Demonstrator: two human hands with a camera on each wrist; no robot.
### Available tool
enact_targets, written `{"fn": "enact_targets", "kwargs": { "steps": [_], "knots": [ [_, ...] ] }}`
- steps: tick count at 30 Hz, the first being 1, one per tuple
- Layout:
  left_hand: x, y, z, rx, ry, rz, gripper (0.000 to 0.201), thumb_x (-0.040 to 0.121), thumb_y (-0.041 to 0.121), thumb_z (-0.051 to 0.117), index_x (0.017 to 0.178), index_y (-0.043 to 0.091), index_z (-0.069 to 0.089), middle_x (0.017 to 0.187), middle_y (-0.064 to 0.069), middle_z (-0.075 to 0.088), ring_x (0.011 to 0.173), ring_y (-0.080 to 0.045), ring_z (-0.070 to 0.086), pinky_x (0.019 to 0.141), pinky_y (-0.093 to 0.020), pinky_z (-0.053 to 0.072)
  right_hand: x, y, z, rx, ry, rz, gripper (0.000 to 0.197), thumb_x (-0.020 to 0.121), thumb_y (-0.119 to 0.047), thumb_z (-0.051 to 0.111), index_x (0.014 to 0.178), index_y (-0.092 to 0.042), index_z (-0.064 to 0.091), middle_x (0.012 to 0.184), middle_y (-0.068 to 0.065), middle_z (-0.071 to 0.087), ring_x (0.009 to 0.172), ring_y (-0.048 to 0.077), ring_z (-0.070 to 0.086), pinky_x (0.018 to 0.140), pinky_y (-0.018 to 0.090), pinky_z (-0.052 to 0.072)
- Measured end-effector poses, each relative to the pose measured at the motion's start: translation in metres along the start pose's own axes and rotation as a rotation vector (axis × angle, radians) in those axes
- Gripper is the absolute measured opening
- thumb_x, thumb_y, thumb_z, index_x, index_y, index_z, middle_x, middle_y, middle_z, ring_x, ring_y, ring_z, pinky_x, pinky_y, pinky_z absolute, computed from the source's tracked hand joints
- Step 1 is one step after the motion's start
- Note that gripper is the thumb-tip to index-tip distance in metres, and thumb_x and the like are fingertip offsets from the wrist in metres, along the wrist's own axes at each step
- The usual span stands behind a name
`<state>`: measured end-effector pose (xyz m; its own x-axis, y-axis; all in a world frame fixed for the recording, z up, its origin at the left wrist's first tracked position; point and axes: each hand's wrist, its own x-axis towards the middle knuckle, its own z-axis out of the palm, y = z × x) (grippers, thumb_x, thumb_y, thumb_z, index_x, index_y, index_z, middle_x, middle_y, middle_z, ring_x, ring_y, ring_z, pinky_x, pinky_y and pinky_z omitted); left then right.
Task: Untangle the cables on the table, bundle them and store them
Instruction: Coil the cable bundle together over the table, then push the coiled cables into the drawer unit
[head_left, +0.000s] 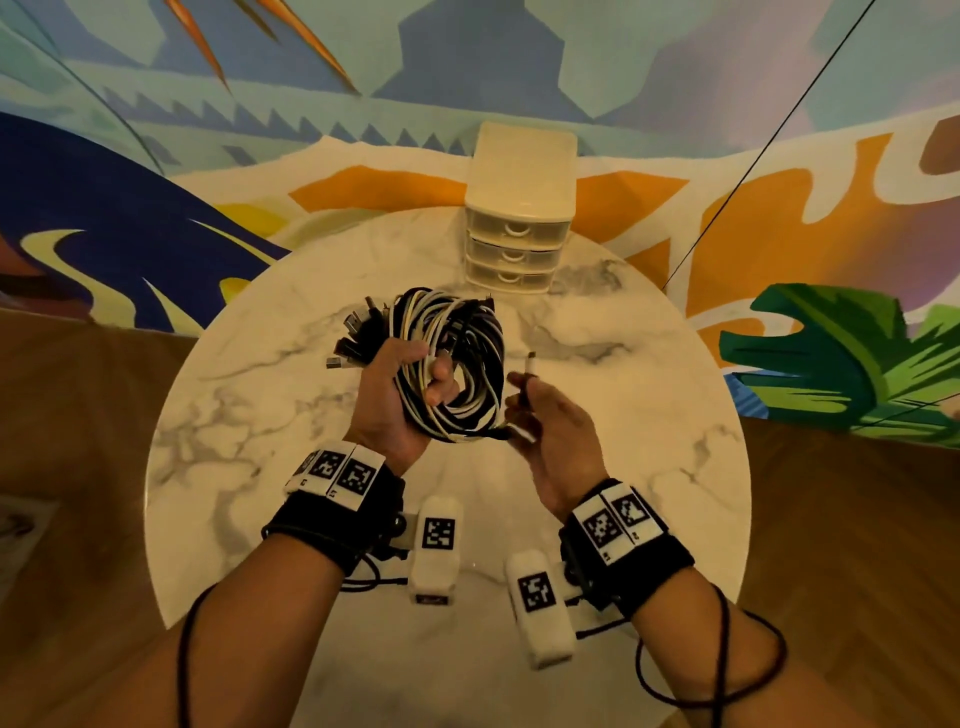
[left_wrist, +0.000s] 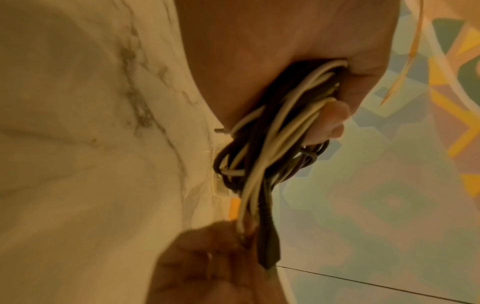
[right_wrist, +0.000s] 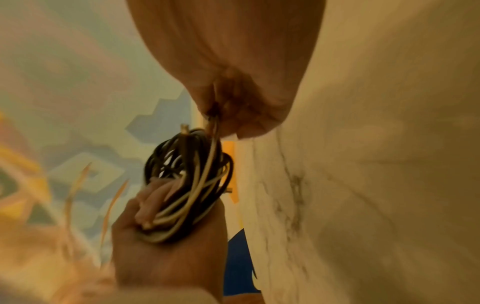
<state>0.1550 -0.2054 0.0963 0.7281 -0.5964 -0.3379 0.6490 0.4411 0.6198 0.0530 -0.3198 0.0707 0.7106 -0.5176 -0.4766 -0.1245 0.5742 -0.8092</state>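
A coil of black and white cables (head_left: 457, 358) is held up above the round marble table (head_left: 649, 415). My left hand (head_left: 410, 384) grips the coil, fingers curled through its loops (left_wrist: 272, 131); several USB plugs (head_left: 353, 338) stick out past the thumb side. My right hand (head_left: 524, 400) pinches the loose cable ends, and a white plug (head_left: 531, 364) points up from its fingers. In the right wrist view the right fingers (right_wrist: 233, 111) pinch the ends just above the coil (right_wrist: 192, 181).
A cream three-drawer mini cabinet (head_left: 517, 218) stands at the far edge of the table, drawers closed. A thin black cord (head_left: 753, 161) runs diagonally at the right. Wooden floor and a painted mural surround the table.
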Motion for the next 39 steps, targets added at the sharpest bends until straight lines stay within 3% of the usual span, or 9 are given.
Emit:
{"fn": "enact_targets", "kwargs": {
  "steps": [5,9,13,16,22,28,33,36,39],
  "knots": [
    [0.004,0.003,-0.001,0.057,0.001,-0.037,0.018,0.085,0.016,0.038,0.069,0.012,0.042,0.056,0.000,0.044,0.048,-0.013,0.030,0.054,-0.024,0.038,0.002,-0.017,0.003,-0.710,-0.133,-0.686,0.024,0.094,-0.014,0.053,0.105,-0.031,0.068,0.074,-0.014,0.054,0.070,-0.001,0.052,0.069,0.011,0.039],
    [0.002,0.000,0.001,0.107,-0.003,-0.062,0.022,0.085,0.020,0.039,0.065,0.011,0.042,0.052,0.000,0.042,0.048,-0.014,0.032,0.060,-0.029,0.038,0.010,-0.034,0.007,-1.034,-0.224,-0.790,0.023,0.087,-0.010,0.062,0.108,-0.016,0.072,0.074,-0.010,0.053,0.072,0.002,0.047,0.066,0.010,0.033],
    [0.001,-0.004,0.008,0.138,0.014,-0.102,0.028,0.084,0.024,0.042,0.060,0.010,0.047,0.047,-0.001,0.039,0.047,-0.016,0.035,0.057,-0.029,0.036,0.017,-0.035,0.017,-1.318,-0.287,-0.903,0.022,0.086,-0.011,0.053,0.094,-0.015,0.073,0.082,0.002,0.057,0.080,0.017,0.039,0.072,0.028,0.036],
    [0.003,-0.003,0.008,0.161,0.040,-0.089,0.030,0.087,0.022,0.039,0.061,0.009,0.050,0.049,-0.002,0.041,0.044,-0.014,0.036,0.056,-0.029,0.034,0.023,-0.032,0.018,-1.395,-0.326,-0.835,0.026,0.089,-0.012,0.045,0.099,-0.013,0.069,0.094,0.005,0.056,0.087,0.023,0.042,0.077,0.037,0.039],
    [0.009,0.002,-0.002,0.089,0.051,-0.065,0.017,0.084,0.018,0.041,0.071,0.010,0.048,0.058,-0.001,0.048,0.046,-0.012,0.036,0.063,-0.029,0.036,0.033,-0.037,0.020,-1.105,-0.198,-0.766,0.015,0.081,-0.012,0.068,0.096,-0.012,0.070,0.083,-0.005,0.047,0.070,0.012,0.049,0.064,0.015,0.036],
    [0.020,0.003,-0.002,0.122,0.011,-0.108,0.019,0.085,0.017,0.040,0.069,0.010,0.046,0.055,0.000,0.046,0.043,-0.011,0.035,0.051,-0.026,0.035,0.048,-0.039,0.033,-1.245,-0.095,-0.580,0.032,0.079,-0.039,0.066,0.084,-0.018,0.042,0.078,-0.006,0.048,0.067,0.012,0.046,0.055,0.028,0.033],
    [0.042,0.015,-0.003,0.113,0.044,-0.081,0.022,0.084,0.015,0.042,0.063,0.012,0.047,0.056,-0.001,0.046,0.044,-0.012,0.034,0.059,-0.030,0.032,0.081,-0.045,0.025,-0.926,-0.010,-0.547,0.010,0.091,-0.027,0.056,0.087,-0.018,0.054,0.075,-0.001,0.058,0.066,0.012,0.050,0.061,0.026,0.038],
    [0.059,0.028,-0.010,0.093,0.108,-0.074,0.031,0.083,0.016,0.042,0.054,0.016,0.050,0.057,0.000,0.046,0.044,-0.011,0.034,0.061,-0.030,0.028,0.123,-0.045,0.011,-1.077,-0.005,-0.412,0.019,0.094,-0.023,0.050,0.108,-0.016,0.060,0.087,0.005,0.061,0.085,0.023,0.058,0.073,0.028,0.039],
    [0.077,0.037,-0.013,0.058,0.160,-0.055,0.037,0.085,0.014,0.040,0.050,0.017,0.051,0.058,-0.001,0.047,0.042,-0.011,0.034,0.061,-0.030,0.028,0.168,-0.033,0.008,-1.392,-0.121,-0.235,0.047,0.093,-0.025,0.049,0.139,-0.019,0.041,0.110,0.012,0.061,0.105,0.030,0.056,0.087,0.032,0.044]
  ]
}}
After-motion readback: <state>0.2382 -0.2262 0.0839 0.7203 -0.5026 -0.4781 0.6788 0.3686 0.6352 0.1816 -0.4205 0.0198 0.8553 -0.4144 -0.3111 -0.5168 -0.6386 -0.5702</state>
